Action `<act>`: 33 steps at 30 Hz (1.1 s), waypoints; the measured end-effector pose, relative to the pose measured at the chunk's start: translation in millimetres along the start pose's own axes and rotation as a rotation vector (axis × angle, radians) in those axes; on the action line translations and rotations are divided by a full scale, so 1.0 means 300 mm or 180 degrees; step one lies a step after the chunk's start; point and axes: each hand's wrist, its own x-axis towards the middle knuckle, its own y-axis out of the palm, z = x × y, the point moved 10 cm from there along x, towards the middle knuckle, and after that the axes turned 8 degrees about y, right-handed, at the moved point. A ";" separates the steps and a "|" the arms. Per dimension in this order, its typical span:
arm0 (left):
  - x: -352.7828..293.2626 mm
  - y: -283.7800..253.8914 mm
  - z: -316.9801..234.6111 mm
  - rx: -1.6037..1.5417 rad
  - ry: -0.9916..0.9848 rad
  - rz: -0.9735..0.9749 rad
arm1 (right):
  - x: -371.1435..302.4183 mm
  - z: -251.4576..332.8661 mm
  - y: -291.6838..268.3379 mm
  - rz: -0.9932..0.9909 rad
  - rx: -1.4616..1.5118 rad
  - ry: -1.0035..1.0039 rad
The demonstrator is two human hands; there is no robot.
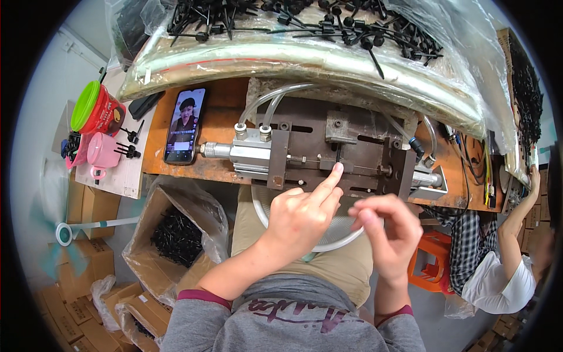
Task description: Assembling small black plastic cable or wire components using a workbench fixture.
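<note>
My left hand (302, 214) reaches to the metal clamping fixture (281, 158) on the bench. Its index finger is stretched out, the tip at a small black part (338, 154) in the middle of the fixture; the other fingers are curled, and I see nothing held. Just right of it, in front of the fixture, my right hand (390, 232) hovers with bent fingers, thumb apart from them and nothing visible between. An air cylinder (249, 158) with clear hoses sits at the fixture's left end, another cylinder (427, 179) at its right end.
A plastic-covered heap of black cable-tie-like parts (352, 29) lies behind the fixture. A phone (185, 126), pink cup (102, 149) and red tub (105, 111) stand left. Below are a lined carton (143, 258) and fan (63, 233); right, an orange stool (431, 264) and another person (498, 281).
</note>
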 end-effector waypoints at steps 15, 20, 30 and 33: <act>-0.052 -0.022 -0.012 -0.0645 0.0053 -0.0094 | 0.519 0.366 0.117 -0.0281 -0.4084 -0.2775; -0.142 0.003 -0.043 -0.1297 0.0051 0.0097 | 0.625 0.307 0.186 0.0305 -0.4549 -0.2739; -0.274 0.136 -0.075 -0.1647 0.0068 0.0684 | 0.635 0.300 0.225 0.0747 -0.4456 -0.2501; -0.313 0.183 -0.084 -0.1719 0.0086 0.0762 | 0.628 0.304 0.220 0.0679 -0.4365 -0.2680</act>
